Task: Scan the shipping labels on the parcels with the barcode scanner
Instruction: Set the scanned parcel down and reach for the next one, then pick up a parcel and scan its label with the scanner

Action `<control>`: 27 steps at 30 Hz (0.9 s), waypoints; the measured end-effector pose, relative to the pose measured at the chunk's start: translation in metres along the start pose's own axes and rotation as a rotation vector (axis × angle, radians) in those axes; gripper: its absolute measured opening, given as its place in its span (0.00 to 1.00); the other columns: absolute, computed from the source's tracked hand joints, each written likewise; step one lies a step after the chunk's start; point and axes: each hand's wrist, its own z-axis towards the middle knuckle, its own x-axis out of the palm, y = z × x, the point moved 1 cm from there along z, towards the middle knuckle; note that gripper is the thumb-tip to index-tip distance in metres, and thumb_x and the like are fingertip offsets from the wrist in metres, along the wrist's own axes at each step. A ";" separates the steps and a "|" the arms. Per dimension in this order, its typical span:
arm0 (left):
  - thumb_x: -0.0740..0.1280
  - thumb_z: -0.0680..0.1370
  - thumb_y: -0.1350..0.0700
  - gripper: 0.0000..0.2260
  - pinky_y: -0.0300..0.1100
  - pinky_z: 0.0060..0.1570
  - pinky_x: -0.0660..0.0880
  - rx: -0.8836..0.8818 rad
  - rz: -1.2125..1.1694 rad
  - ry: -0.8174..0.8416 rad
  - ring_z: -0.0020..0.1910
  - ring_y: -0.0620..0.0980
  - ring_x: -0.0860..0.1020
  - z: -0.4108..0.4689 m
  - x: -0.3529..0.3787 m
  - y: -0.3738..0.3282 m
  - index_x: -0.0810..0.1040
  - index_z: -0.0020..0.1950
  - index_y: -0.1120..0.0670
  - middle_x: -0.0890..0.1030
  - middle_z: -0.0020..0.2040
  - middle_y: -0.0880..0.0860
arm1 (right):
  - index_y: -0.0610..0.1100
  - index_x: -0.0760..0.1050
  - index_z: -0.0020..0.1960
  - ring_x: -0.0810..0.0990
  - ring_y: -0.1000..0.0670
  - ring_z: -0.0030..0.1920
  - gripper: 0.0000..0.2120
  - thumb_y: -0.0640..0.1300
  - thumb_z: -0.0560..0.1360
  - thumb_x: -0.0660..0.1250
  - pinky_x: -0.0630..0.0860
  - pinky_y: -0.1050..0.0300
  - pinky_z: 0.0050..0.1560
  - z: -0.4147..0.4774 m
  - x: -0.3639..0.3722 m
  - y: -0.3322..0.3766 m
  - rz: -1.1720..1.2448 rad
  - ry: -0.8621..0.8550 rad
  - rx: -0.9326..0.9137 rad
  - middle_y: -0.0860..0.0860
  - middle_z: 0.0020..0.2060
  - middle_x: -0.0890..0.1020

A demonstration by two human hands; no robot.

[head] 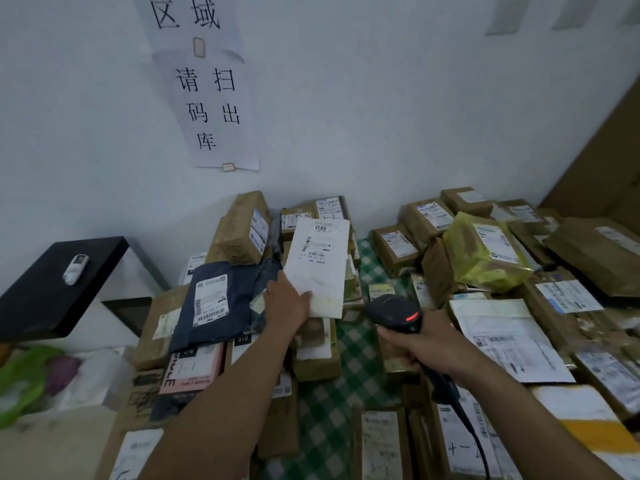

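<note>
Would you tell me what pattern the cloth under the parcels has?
A green-and-white checked cloth, best seen in the head view.

Dim, flat, bluish indoor light with faint shadows; the wide-angle view bends at the edges, and everything looks slightly soft.

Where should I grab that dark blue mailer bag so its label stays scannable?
Pinch the dark blue mailer bag at its near edge, coming from your side. It lies flat, label up, and that edge seems to drape loosely over the pink box, so fingers can likely slip under without covering the label. Your left hand holds the white mailer, so free it first.
</note>
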 end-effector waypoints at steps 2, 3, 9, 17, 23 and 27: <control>0.68 0.81 0.52 0.29 0.56 0.67 0.69 -0.008 -0.041 -0.031 0.73 0.63 0.68 -0.001 -0.005 -0.002 0.62 0.79 0.57 0.68 0.73 0.62 | 0.56 0.79 0.59 0.83 0.53 0.34 0.12 0.50 0.77 0.75 0.79 0.58 0.38 0.000 -0.002 -0.003 0.020 0.002 0.013 0.48 0.42 0.88; 0.66 0.83 0.56 0.26 0.55 0.67 0.69 -0.003 -0.078 -0.051 0.73 0.63 0.68 -0.001 -0.007 -0.003 0.63 0.79 0.58 0.68 0.73 0.62 | 0.55 0.79 0.60 0.82 0.54 0.33 0.12 0.50 0.77 0.75 0.79 0.59 0.36 -0.001 -0.003 -0.003 0.027 0.000 0.016 0.49 0.41 0.88; 0.62 0.83 0.63 0.16 0.32 0.46 0.74 0.184 -0.426 -0.056 0.55 0.46 0.78 -0.033 -0.022 -0.017 0.75 0.70 0.54 0.79 0.62 0.51 | 0.55 0.81 0.57 0.82 0.53 0.35 0.09 0.52 0.77 0.74 0.77 0.59 0.36 -0.004 -0.008 -0.001 0.084 -0.046 0.001 0.49 0.43 0.88; 0.64 0.85 0.57 0.14 0.45 0.49 0.83 0.270 -0.688 0.079 0.53 0.41 0.82 -0.077 -0.012 -0.017 0.76 0.68 0.42 0.81 0.61 0.43 | 0.43 0.81 0.60 0.80 0.50 0.34 0.14 0.45 0.77 0.74 0.76 0.58 0.32 -0.013 -0.023 0.000 0.425 -0.124 -0.009 0.43 0.41 0.86; 0.65 0.84 0.54 0.10 0.42 0.45 0.82 0.333 -0.799 0.009 0.51 0.46 0.84 -0.095 0.001 -0.037 0.77 0.60 0.39 0.84 0.55 0.42 | 0.41 0.81 0.58 0.77 0.50 0.33 0.14 0.48 0.77 0.74 0.74 0.56 0.35 -0.020 -0.038 0.012 0.611 -0.126 0.077 0.45 0.39 0.83; 0.66 0.82 0.49 0.10 0.40 0.53 0.81 0.323 -0.776 -0.024 0.54 0.39 0.82 -0.097 0.016 -0.044 0.76 0.62 0.38 0.82 0.56 0.35 | 0.40 0.80 0.57 0.77 0.50 0.32 0.19 0.52 0.72 0.76 0.75 0.57 0.32 -0.021 -0.044 0.011 0.651 -0.077 0.117 0.47 0.37 0.81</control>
